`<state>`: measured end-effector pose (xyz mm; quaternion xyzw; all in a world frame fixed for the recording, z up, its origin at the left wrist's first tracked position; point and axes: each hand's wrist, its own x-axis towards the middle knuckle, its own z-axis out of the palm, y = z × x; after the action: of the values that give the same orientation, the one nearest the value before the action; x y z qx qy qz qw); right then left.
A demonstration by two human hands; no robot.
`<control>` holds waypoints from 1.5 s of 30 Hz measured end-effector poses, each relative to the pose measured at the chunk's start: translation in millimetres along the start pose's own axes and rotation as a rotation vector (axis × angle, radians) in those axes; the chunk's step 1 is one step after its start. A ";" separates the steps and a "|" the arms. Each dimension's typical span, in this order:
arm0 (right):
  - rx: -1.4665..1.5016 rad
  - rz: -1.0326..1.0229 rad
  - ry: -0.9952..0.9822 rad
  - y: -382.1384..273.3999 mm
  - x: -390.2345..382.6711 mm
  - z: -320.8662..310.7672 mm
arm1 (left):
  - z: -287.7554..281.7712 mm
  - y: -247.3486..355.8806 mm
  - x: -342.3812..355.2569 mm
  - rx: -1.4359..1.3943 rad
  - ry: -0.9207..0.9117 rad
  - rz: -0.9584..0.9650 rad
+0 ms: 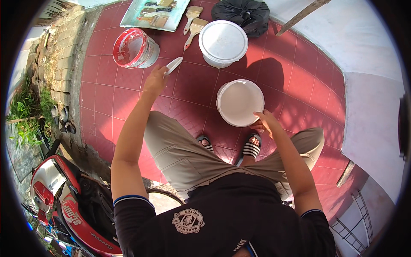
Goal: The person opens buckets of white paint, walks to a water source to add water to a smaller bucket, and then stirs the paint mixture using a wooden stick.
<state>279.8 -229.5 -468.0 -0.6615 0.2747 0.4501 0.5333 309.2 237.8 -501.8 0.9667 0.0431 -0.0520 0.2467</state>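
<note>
My left hand (155, 80) is closed on a thin white oval piece (174, 66), held out just right of a red-rimmed paint bucket (152, 52). Whether the piece is a small lid or a scoop cannot be made out. With my right hand (268, 123) I grip the near right rim of a white bucket (218, 101) of pale, smooth paint. That bucket stands upright on the floor in front of my feet. Dried paint streaks the inside of the red-rimmed bucket.
Beyond the paint stands a lidded white bucket (223, 39). Two paintbrushes (196, 29) lie left of it, near a tray (173, 26) holding more tools. A black plastic bag (242, 15) sits behind. A pale wall (370, 103) bounds the right; a red scooter (87, 229) stands lower left.
</note>
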 end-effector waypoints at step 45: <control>0.149 -0.421 0.076 -174.1 145.3 49.6 | -99.8 92.9 27.8 -1.028 0.806 -0.360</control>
<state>476.2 -116.5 -518.7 -0.6795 0.1830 0.2819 0.6522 354.7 206.2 -374.2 0.6480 0.3116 0.2995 0.6271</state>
